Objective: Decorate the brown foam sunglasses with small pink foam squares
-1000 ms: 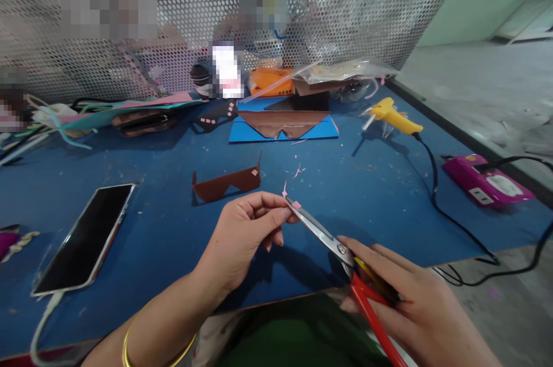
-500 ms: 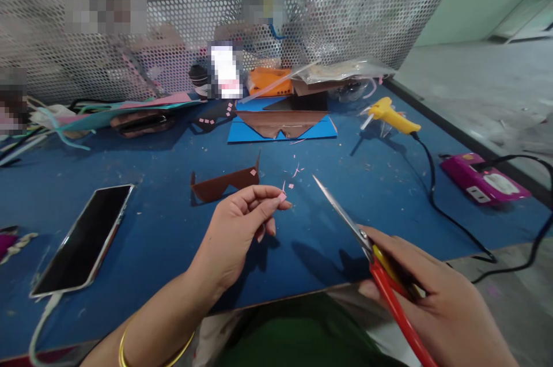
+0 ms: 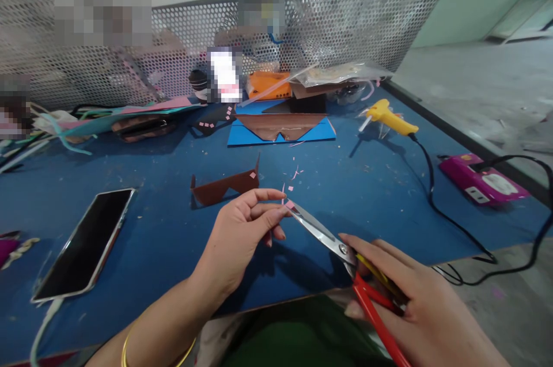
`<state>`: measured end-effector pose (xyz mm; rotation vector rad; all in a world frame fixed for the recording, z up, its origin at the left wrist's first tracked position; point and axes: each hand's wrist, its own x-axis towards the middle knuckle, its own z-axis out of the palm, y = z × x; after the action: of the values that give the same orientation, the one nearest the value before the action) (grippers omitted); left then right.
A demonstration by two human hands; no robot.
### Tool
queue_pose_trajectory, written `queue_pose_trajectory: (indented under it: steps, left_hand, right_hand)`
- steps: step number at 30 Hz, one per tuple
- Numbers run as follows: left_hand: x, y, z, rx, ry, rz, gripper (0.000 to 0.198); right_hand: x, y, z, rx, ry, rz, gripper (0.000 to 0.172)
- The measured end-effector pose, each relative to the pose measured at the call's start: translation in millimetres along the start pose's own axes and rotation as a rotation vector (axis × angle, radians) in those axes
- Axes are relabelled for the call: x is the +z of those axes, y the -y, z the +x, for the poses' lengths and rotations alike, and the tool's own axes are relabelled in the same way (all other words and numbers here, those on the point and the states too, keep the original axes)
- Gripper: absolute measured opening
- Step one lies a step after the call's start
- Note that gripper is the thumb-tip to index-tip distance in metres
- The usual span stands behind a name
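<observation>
My left hand (image 3: 242, 234) pinches a tiny pink paper piece (image 3: 288, 204) between thumb and fingertips, just above the blue table (image 3: 164, 229). In my right hand (image 3: 415, 303) are red-handled scissors (image 3: 341, 252), and their steel blades meet the pink piece at the tips. A pair of brown paper glasses (image 3: 224, 187) with a small pink square lies just beyond my left hand. Small pink scraps (image 3: 294, 174) are scattered on the table behind the blades.
A phone (image 3: 82, 243) on a cable lies at left. A yellow glue gun (image 3: 391, 117) and a magenta power strip (image 3: 484, 185) sit at right, with black cords trailing. Blue and brown sheets (image 3: 280, 128) lie farther back. A perforated metal screen (image 3: 345, 10) closes off the far side.
My right hand had swung the scissors away to the right, then brought the blades back to the pink piece in my left fingers. My left hand stayed nearly in place.
</observation>
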<state>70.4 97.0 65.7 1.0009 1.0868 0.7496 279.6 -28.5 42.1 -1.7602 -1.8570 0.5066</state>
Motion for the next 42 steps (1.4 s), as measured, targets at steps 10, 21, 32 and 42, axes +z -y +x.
queue_pose_trajectory:
  steps: [10, 21, 32, 42]
  left_hand:
    - [-0.8, 0.8, -2.3, -0.029, 0.008, 0.023, 0.017]
    - [-0.7, 1.7, -1.9, -0.029, 0.026, 0.047, 0.016]
    - [-0.5, 0.9, -1.6, -0.016, 0.065, 0.022, 0.018]
    - [-2.4, 5.3, -1.8, -0.043, 0.109, 0.050, 0.016]
  right_hand:
    - [2.3, 0.6, -1.0, -0.058, 0.009, 0.045, 0.053]
    - [3.2, -0.6, 0.6, -0.043, 0.037, 0.120, 0.048]
    - [4.0, -1.2, -0.3, -0.023, 0.007, 0.130, 0.046]
    - [3.4, -0.4, 0.8, -0.039, 0.010, 0.088, 0.045]
